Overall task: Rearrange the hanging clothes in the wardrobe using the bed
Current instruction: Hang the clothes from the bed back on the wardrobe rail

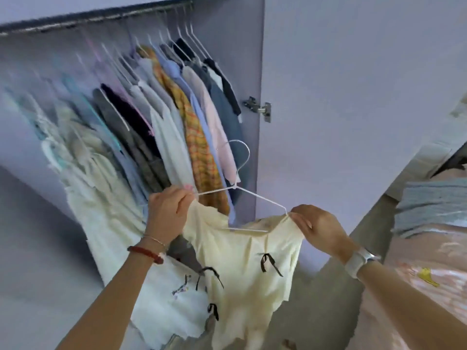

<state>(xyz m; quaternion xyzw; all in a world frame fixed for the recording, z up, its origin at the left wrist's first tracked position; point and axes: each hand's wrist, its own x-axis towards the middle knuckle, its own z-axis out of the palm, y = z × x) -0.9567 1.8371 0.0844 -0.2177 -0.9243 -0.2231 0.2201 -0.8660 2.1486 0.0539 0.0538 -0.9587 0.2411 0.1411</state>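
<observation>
Single head-worn view, angled forward and down, close upon the open wardrobe (262,72).

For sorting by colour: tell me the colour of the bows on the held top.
Black bows on a cream top, seen in the head view.

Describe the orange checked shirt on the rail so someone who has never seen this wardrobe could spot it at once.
Start at the open wardrobe's clothes rail and go toward its right end, near the door hinge. The orange checked shirt hangs there between a white garment and a light blue shirt. It is the only patterned, warm-coloured piece among plain pale and dark clothes.
</observation>
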